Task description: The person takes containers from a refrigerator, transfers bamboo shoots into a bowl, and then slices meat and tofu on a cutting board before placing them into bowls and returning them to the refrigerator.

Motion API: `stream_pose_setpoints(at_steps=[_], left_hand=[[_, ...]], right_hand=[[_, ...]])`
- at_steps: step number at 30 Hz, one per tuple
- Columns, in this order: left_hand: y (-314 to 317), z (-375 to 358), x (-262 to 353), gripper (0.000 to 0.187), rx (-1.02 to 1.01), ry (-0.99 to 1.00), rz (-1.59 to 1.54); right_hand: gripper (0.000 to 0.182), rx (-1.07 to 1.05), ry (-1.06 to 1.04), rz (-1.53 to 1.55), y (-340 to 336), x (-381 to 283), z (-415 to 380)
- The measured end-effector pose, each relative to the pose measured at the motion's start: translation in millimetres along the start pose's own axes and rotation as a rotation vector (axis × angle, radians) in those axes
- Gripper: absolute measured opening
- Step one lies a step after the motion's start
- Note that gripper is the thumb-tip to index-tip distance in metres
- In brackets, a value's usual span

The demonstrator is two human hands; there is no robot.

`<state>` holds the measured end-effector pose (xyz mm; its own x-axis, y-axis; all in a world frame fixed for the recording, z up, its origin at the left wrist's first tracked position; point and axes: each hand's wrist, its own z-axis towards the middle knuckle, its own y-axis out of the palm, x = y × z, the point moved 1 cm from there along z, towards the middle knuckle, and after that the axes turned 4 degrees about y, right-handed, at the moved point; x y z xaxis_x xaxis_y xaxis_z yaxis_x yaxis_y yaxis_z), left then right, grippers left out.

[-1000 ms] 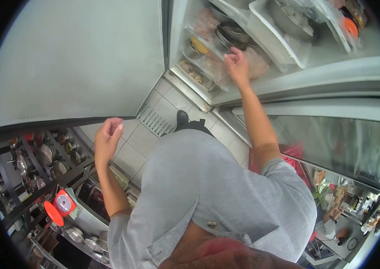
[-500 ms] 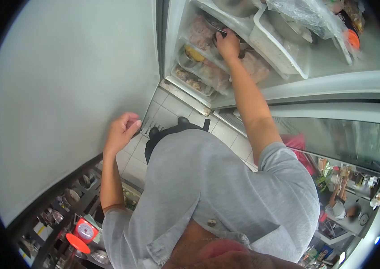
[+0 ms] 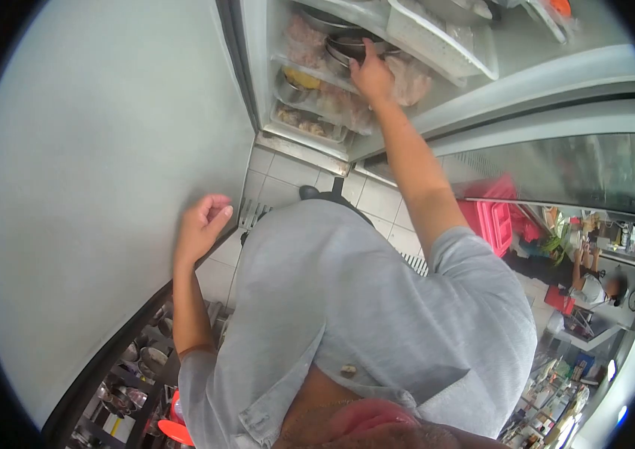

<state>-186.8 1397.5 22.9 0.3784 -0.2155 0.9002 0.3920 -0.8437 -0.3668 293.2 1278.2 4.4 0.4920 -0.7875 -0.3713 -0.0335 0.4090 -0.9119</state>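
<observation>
My right hand [image 3: 374, 76] reaches into an open fridge compartment and grips the rim of a dark metal bowl [image 3: 341, 49], with the index finger stretched over it and the thumb at its near side. Bags of pale pink food [image 3: 410, 79] lie right beside the hand. Farther left is a clear container of pinkish food [image 3: 305, 41]. Below sit a metal container with something yellow [image 3: 298, 81] and a tray of food pieces [image 3: 310, 122]. My left hand [image 3: 205, 227] hangs in front of the grey door panel [image 3: 115, 165], fingers loosely curled and apart from the thumb, holding nothing.
A white basket [image 3: 437, 41] stands in the fridge at the upper right. Below it is a glass door [image 3: 579, 161], with a red plastic container [image 3: 488, 224] beyond. Dark shelves [image 3: 154, 378] with metalware are at the lower left. Another person [image 3: 594, 286] is far off at right.
The view has shifted, and the fridge contents appear higher and farther left. My right hand stays at the bowls, its index finger now more stretched. More of the red container shows.
</observation>
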Motion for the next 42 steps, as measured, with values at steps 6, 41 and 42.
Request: stream_pose_setpoints(at_steps=[6, 41, 42], left_hand=[[4.8, 7.2, 1.1, 0.028, -0.006, 0.014, -0.027], [42.9, -17.7, -36.8, 0.025, 0.154, 0.036, -0.050], [41.2, -15.2, -38.7, 0.025, 0.143, 0.025, -0.060]], right_hand=[[0.076, -0.039, -0.181, 0.308, 14.4, 32.9, -19.5], [0.047, 0.321, 0.111, 0.310, 10.7, 136.9, 108.7], [0.049, 0.330, 0.115, 0.317, 12.7, 137.8, 107.8]])
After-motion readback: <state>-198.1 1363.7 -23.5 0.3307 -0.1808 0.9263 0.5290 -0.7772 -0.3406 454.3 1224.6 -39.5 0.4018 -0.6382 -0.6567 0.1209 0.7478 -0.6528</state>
